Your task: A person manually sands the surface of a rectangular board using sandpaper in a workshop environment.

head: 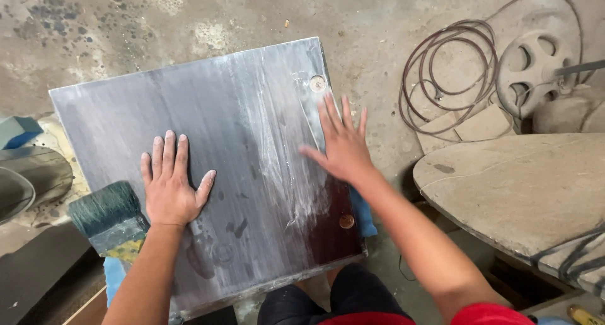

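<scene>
Stained concrete floor (189, 16) stretches beneath a workshop scene viewed from above, where a person presses both hands on a dark grey square panel (239, 111) streaked with pale dust. Left hand (170, 186) lies flat on the panel's lower left area, fingers slightly spread and palm down, holding nothing. Right hand (340, 145) rests open near the panel's right edge, fingers fanned wide, also gripping nothing. Two round metal fittings sit along that edge, one (317, 83) by the far corner, just beyond the right fingertips, and one (346, 222) near the close corner. A wide paintbrush (110, 218) with dark teal bristles lies just beside the left wrist, at the panel's left edge. What the panel rests on cannot be made out, though something blue (365, 215) shows under its right edge. To the right, a rounded stone slab (523, 186) stands close by, and beyond it a coil of dark cable (441, 67) lies on the floor beside a spoked wheel (532, 67).
</scene>
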